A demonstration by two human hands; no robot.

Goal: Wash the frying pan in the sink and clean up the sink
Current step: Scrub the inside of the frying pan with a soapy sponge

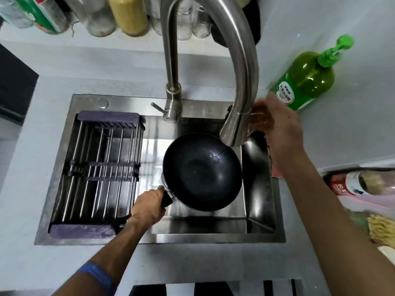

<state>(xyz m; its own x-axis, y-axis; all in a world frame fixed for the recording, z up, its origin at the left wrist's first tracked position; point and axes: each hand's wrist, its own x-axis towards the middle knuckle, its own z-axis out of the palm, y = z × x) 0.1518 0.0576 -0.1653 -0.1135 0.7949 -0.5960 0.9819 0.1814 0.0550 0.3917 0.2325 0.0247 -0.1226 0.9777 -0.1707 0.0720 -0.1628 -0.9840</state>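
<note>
A black frying pan point(202, 171) sits tilted inside the steel sink point(265, 238), under the spout of the curved steel faucet point(239, 86). My left hand point(148, 207) is closed around the pan's black handle at the pan's lower left. My right hand point(280, 129) is raised over the sink's right rim, just right of the faucet head, blurred, with fingers spread and nothing visible in it. A few water drops lie in the pan; no stream shows from the spout.
A dark drying rack point(100, 169) spans the sink's left half. A green dish soap pump bottle point(307, 80) stands at the back right. Bottles and jars point(128, 16) line the back wall. More bottles and packets point(359, 184) lie on the right counter.
</note>
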